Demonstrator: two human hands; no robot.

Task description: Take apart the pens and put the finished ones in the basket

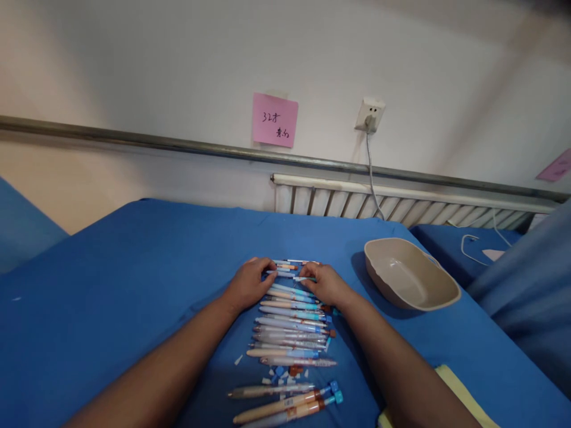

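Note:
Several pens (289,324) lie side by side in a row on the blue cloth (134,279). My left hand (250,284) rests at the left end of the far pens, fingers curled onto a pen (285,274). My right hand (325,284) sits at the right end of the same pens, fingers curled and pinching that pen's other end. Loose small caps and bits (283,373) lie below the row. Three more pens (285,401) lie nearest me.
An empty beige bowl (408,273) stands to the right of the pens. A radiator (401,202) runs along the wall behind. A pink note (274,120) and a socket with a cable (370,116) are on the wall. Yellow cloth (459,392) shows at the lower right.

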